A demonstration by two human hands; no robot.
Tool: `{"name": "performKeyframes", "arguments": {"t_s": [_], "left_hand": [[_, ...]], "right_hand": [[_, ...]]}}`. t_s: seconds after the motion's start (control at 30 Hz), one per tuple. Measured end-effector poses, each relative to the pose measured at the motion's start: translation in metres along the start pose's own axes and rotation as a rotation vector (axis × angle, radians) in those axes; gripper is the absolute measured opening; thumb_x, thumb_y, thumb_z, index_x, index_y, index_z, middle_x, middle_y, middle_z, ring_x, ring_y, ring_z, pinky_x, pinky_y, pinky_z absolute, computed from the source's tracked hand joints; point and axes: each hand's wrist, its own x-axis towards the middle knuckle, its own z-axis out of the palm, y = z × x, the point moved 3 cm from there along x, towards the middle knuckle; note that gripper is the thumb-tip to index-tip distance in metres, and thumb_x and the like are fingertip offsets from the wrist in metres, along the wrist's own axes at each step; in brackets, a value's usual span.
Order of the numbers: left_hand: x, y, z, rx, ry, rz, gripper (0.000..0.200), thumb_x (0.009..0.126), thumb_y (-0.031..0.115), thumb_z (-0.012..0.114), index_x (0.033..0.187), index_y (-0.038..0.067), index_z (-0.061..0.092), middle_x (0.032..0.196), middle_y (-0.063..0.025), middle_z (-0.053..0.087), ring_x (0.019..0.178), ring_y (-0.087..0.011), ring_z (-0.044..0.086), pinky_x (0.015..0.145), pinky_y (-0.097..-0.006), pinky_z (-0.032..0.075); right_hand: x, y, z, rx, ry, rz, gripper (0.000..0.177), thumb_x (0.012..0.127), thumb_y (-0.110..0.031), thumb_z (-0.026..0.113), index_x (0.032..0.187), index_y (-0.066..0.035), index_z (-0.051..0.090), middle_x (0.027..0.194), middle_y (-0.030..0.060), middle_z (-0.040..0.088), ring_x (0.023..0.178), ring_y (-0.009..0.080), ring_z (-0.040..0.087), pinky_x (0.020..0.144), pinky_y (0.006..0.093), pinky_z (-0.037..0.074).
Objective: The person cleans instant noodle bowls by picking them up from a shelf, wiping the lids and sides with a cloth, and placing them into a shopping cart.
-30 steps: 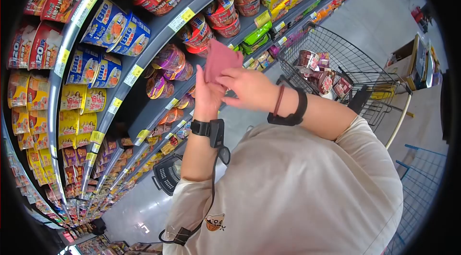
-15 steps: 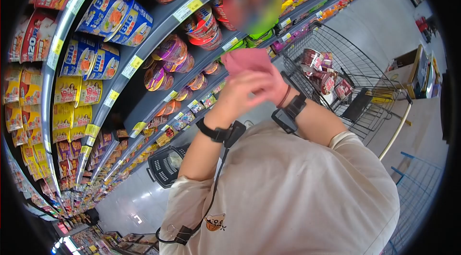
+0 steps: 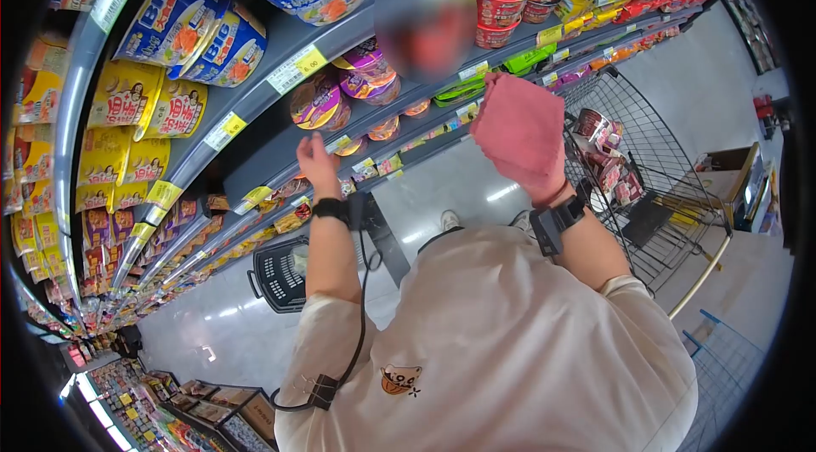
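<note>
A folded pink cloth is in my right hand, covering most of its fingers. That hand is raised between the shelf and a wire shopping cart. My left hand reaches to the front of the shelf with its fingers apart and nothing in them. It is just below a purple-and-yellow noodle bowl, and I see no contact between them. More purple noodle bowls are stacked beside that one, to the right. Both my wrists wear black strapped devices.
Blue noodle tubs and yellow noodle tubs fill the shelves at left. A wire shopping cart with several packaged noodle cups stands at right. On the floor is a black basket. A cardboard box lies beyond the cart.
My hands were together at the cloth and are now apart. The left has moved left to the shelf; the right has moved right with the cloth. The view has shifted.
</note>
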Motion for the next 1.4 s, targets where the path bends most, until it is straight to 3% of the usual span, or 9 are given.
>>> {"name": "performKeyframes", "arguments": {"t_s": [0.23, 0.67, 0.73, 0.83, 1.07, 1.13, 1.2, 1.23, 1.4], "left_hand": [[0.103, -0.033, 0.012, 0.062, -0.119, -0.245, 0.067, 0.082, 0.047, 0.065, 0.133, 0.010, 0.041, 0.123, -0.0049, 0.053, 0.107, -0.0223, 0.050, 0.089, -0.0496, 0.038], [0.043, -0.022, -0.019, -0.548, -0.344, -0.021, 0.053, 0.095, 0.037, 0.042, 0.141, 0.015, 0.029, 0.137, -0.0121, 0.042, 0.120, -0.0307, 0.050, 0.101, -0.0551, 0.040], [0.011, -0.017, -0.032, -0.921, -0.586, -0.385, 0.054, 0.096, 0.041, 0.040, 0.142, 0.015, 0.031, 0.144, -0.0117, 0.035, 0.126, -0.0336, 0.044, 0.101, -0.0560, 0.039], [-0.056, 0.029, -0.035, -0.948, -0.658, -0.506, 0.055, 0.095, 0.044, 0.042, 0.141, 0.016, 0.034, 0.144, -0.0102, 0.038, 0.131, -0.0336, 0.036, 0.102, -0.0571, 0.038], [-0.138, 0.114, -0.013, -0.567, -0.955, -0.280, 0.052, 0.099, 0.039, 0.038, 0.143, 0.012, 0.028, 0.140, -0.0071, 0.041, 0.128, -0.0225, 0.042, 0.104, -0.0410, 0.038], [-0.140, 0.113, -0.017, -0.401, -0.880, -0.108, 0.075, 0.088, 0.038, 0.062, 0.144, 0.010, 0.022, 0.141, -0.0065, 0.039, 0.129, -0.0213, 0.041, 0.106, -0.0405, 0.036], [-0.141, 0.109, -0.021, -0.219, -1.147, 0.439, 0.109, 0.061, 0.030, 0.087, 0.143, 0.007, 0.020, 0.142, -0.0087, 0.036, 0.129, -0.0217, 0.040, 0.106, -0.0396, 0.035], [-0.138, 0.102, -0.020, -0.154, -1.027, 0.377, 0.123, 0.041, 0.018, 0.095, 0.142, 0.006, 0.024, 0.139, -0.0113, 0.040, 0.127, -0.0234, 0.044, 0.106, -0.0389, 0.036], [-0.158, 0.127, 0.003, -0.195, -0.893, 0.392, 0.106, 0.053, 0.017, 0.087, 0.140, 0.003, 0.028, 0.133, -0.0131, 0.048, 0.121, -0.0253, 0.049, 0.104, -0.0396, 0.038]], "right_hand": [[0.009, -0.026, -0.009, -0.199, 0.049, -0.077, 0.049, 0.075, -0.012, 0.067, 0.121, -0.005, 0.052, 0.124, 0.0109, 0.054, 0.116, 0.0255, 0.053, 0.095, 0.0348, 0.044], [0.013, -0.042, -0.028, -0.010, 0.079, 0.176, 0.045, 0.070, -0.021, 0.065, 0.113, -0.007, 0.058, 0.115, 0.0088, 0.057, 0.107, 0.0265, 0.056, 0.084, 0.0374, 0.047], [0.029, -0.046, -0.038, 0.049, 0.082, 0.154, 0.045, 0.070, -0.020, 0.066, 0.112, -0.006, 0.059, 0.115, 0.0093, 0.058, 0.107, 0.0266, 0.056, 0.083, 0.0370, 0.048], [0.046, -0.068, -0.052, -0.182, 0.324, -0.474, 0.041, 0.072, -0.021, 0.061, 0.111, -0.007, 0.059, 0.120, 0.0111, 0.056, 0.112, 0.0272, 0.054, 0.089, 0.0386, 0.044], [0.056, -0.125, -0.004, 0.645, 0.231, -0.313, 0.039, 0.092, -0.021, 0.048, 0.129, -0.007, 0.051, 0.132, 0.0136, 0.050, 0.125, 0.0272, 0.045, 0.105, 0.0404, 0.033], [0.052, -0.128, -0.003, 0.684, 0.244, -0.300, 0.039, 0.095, -0.021, 0.046, 0.131, -0.007, 0.050, 0.134, 0.0140, 0.049, 0.127, 0.0272, 0.044, 0.107, 0.0407, 0.032], [0.048, -0.122, 0.003, 1.271, 0.241, 0.042, 0.039, 0.098, -0.022, 0.039, 0.132, -0.005, 0.047, 0.132, 0.0122, 0.050, 0.124, 0.0229, 0.046, 0.105, 0.0357, 0.035], [0.049, -0.123, 0.004, 1.689, 0.051, 0.283, 0.040, 0.099, -0.022, 0.037, 0.134, -0.004, 0.041, 0.130, 0.0131, 0.050, 0.121, 0.0203, 0.048, 0.101, 0.0323, 0.039], [0.038, -0.124, 0.015, 2.099, 0.104, 0.466, 0.042, 0.098, -0.017, 0.035, 0.138, -0.004, 0.033, 0.129, 0.0136, 0.048, 0.115, 0.0178, 0.050, 0.099, 0.0312, 0.039]]}}
